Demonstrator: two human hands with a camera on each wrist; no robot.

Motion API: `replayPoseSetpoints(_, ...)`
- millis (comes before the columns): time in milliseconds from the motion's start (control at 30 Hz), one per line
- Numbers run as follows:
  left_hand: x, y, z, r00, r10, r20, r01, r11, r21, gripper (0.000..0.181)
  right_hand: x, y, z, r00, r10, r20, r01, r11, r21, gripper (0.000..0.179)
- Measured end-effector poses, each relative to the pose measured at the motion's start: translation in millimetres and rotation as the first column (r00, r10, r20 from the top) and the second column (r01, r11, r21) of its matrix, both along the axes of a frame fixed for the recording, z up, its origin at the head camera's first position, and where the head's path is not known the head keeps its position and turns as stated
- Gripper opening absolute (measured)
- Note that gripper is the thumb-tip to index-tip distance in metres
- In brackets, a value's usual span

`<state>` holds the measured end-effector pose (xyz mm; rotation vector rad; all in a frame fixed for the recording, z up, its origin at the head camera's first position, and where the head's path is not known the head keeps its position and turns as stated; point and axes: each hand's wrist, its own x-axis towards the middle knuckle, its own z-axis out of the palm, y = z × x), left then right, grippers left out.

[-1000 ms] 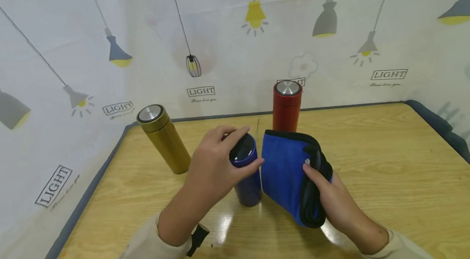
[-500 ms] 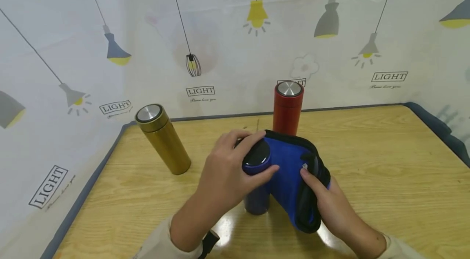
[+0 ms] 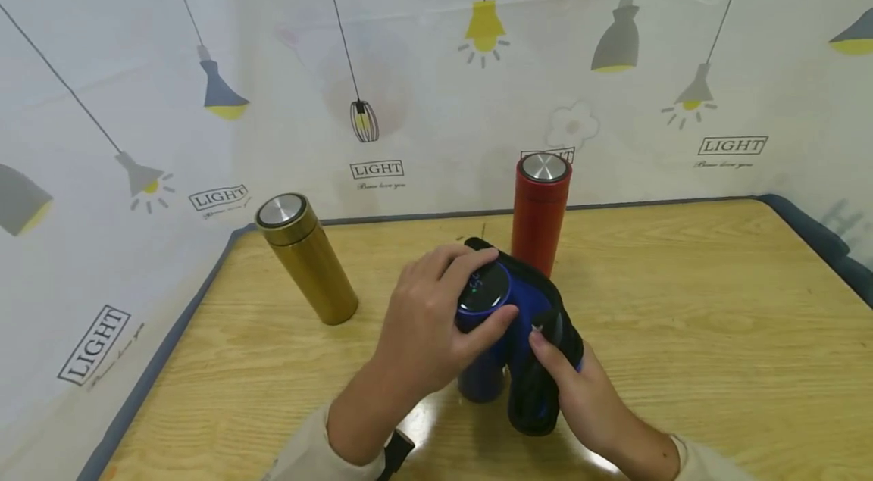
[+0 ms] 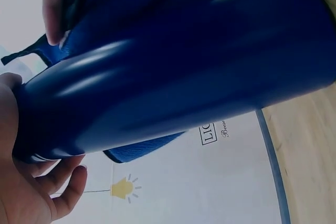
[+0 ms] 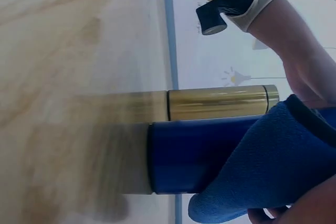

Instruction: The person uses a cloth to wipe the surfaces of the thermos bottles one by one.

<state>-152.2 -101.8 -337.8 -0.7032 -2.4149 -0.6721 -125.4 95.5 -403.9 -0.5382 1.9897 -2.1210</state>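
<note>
A blue thermos stands upright on the table. My left hand grips it round the lid from the left, thumb and fingers curled about the rim. Faint lit marks show on the glossy black lid top. My right hand holds a folded blue cloth with black edging, its thumb on top near a small pale tag. The cloth lies against the right and far side of the thermos. In the left wrist view the long body of the thermos shows, with cloth behind it.
A gold thermos with a silver lid top stands to the left. Behind the cloth stands a red thermos. The wooden table ends at a white backdrop printed with lamps. A dark wrist camera sits under the left sleeve.
The left hand and blue thermos have moved slightly right. The right hand has brought the cloth leftward, from beside the thermos to against it and partly behind it. Lit marks now show on the lid.
</note>
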Motion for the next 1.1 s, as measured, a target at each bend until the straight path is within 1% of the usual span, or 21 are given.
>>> replayPoseSetpoints(67,-0.3,1.5,-0.4,1.0,-0.004,-0.002,0.004,1.0,0.017,0.055,0.6,0.1,-0.2,1.0,0.008,0.025,-0.008,0.999,0.032,0.037)
replayPoseSetpoints(200,-0.6,2.1,-1.5,1.0,-0.01,-0.004,0.011,0.999,0.046,0.055,-0.9,-1.1,-2.0,0.996,0.048,0.07,-0.053,0.996,0.075,0.043)
replayPoseSetpoints(267,-0.9,2.5,-2.3,1.0,-0.017,-0.008,0.017,0.998,0.054,0.055,-1.3,-1.0,-2.0,0.996,0.057,0.072,-0.063,0.994,0.09,0.045)
replayPoseSetpoints(333,-1.3,2.8,-2.7,1.0,-0.023,-0.011,0.023,0.998,0.059,0.055,-0.5,0.0,-0.7,0.997,0.047,0.068,-0.053,0.994,0.092,0.044)
replayPoseSetpoints(467,-1.9,2.2,-2.9,0.999,-0.03,-0.02,0.031,0.997,0.067,0.056,2.4,3.5,4.5,0.999,0.031,0.015,-0.031,0.998,0.056,0.041)
replayPoseSetpoints(633,-2.4,1.8,-3.5,0.999,-0.034,-0.029,0.036,0.997,0.066,0.056,5.8,7.4,7.1,0.998,0.017,-0.064,-0.019,0.999,-0.026,0.034)
replayPoseSetpoints(733,-2.5,1.8,-4.0,0.999,-0.037,-0.035,0.04,0.997,0.068,0.057,5.7,7.5,6.0,0.996,0.026,-0.088,-0.03,0.999,-0.042,0.033)
replayPoseSetpoints(767,-2.5,1.9,-3.9,0.999,-0.039,-0.035,0.041,0.997,0.071,0.057,5.3,7.0,5.5,0.996,0.027,-0.089,-0.03,0.999,-0.033,0.033)
replayPoseSetpoints(833,-2.4,1.8,-3.8,0.999,-0.041,-0.036,0.043,0.996,0.075,0.057,4.4,5.6,4.2,0.997,0.035,-0.073,-0.036,0.999,-0.01,0.033)
replayPoseSetpoints(967,-2.2,2.1,-3.6,0.999,-0.038,-0.028,0.04,0.996,0.075,0.057,2.2,2.5,0.4,0.998,0.061,-0.012,-0.061,0.997,0.043,0.039)
replayPoseSetpoints(1033,-1.9,2.1,-3.7,0.999,-0.034,-0.022,0.036,0.997,0.072,0.057,1.4,1.2,-1.1,0.997,0.075,0.017,-0.076,0.995,0.06,0.041)
replayPoseSetpoints(1100,-1.5,2.0,-4.0,0.999,-0.032,-0.018,0.033,0.997,0.072,0.056,1.4,0.3,-1.5,0.997,0.073,0.04,-0.075,0.995,0.066,0.043)
